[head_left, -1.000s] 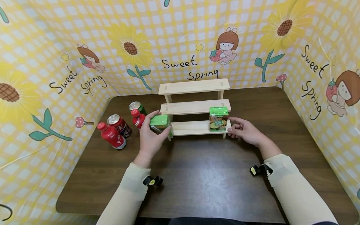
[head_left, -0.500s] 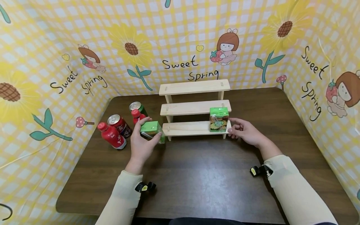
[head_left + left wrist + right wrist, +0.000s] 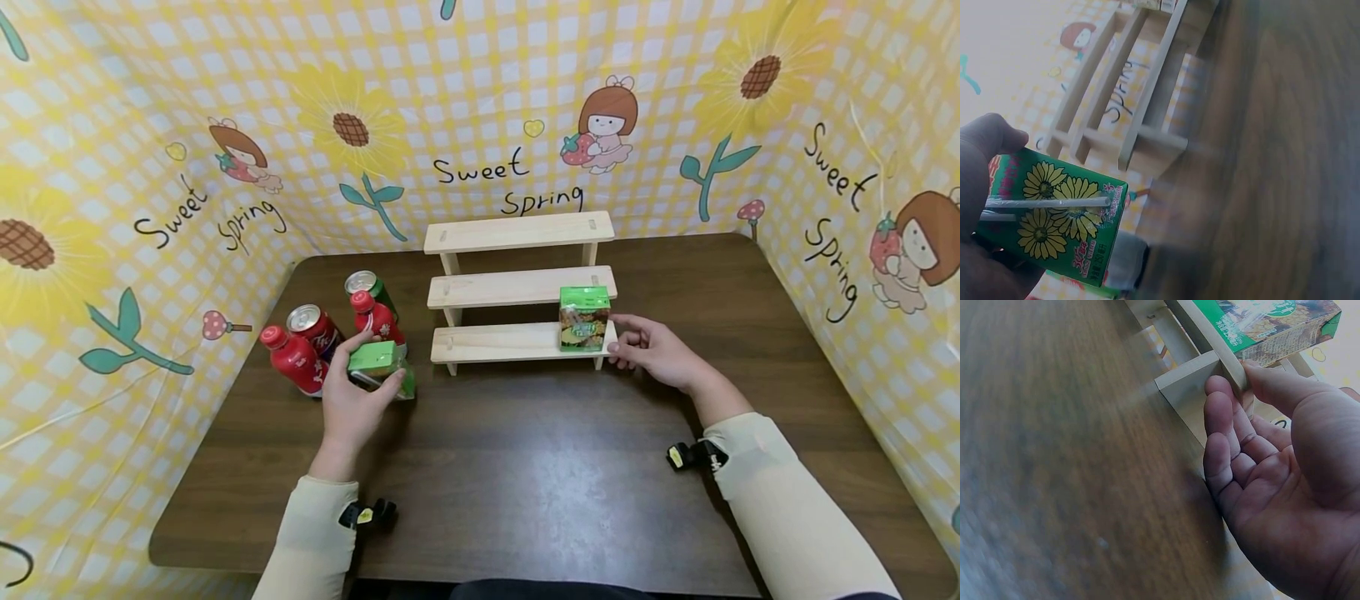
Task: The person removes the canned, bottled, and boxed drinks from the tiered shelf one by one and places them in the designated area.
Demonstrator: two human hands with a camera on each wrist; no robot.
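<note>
My left hand [image 3: 355, 411] holds a green drink carton [image 3: 373, 358], thumb on one side and fingers on the other. In the left wrist view the carton [image 3: 1054, 215] shows yellow flowers and a white straw on its face. With thumb and fingers, my right hand [image 3: 660, 354] grips the right end of the lowest step of a three-tier wooden shelf [image 3: 498, 343]. In the right wrist view the thumb of that hand [image 3: 1291, 462] lies on the plank and its fingers curl beneath. A second green drink carton [image 3: 584, 319] stands upright on the lowest step, near its right end.
Left of my left hand stand a red-capped bottle [image 3: 292, 360] and a dark red can [image 3: 315, 329]. Behind it are another red bottle [image 3: 378, 317] and a green can [image 3: 365, 283]. A yellow checked cloth [image 3: 480, 100] hangs round the brown table [image 3: 540, 483].
My left hand has moved left and toward me with its carton, away from the shelf's left end. The right hand and the carton on the shelf have stayed in place.
</note>
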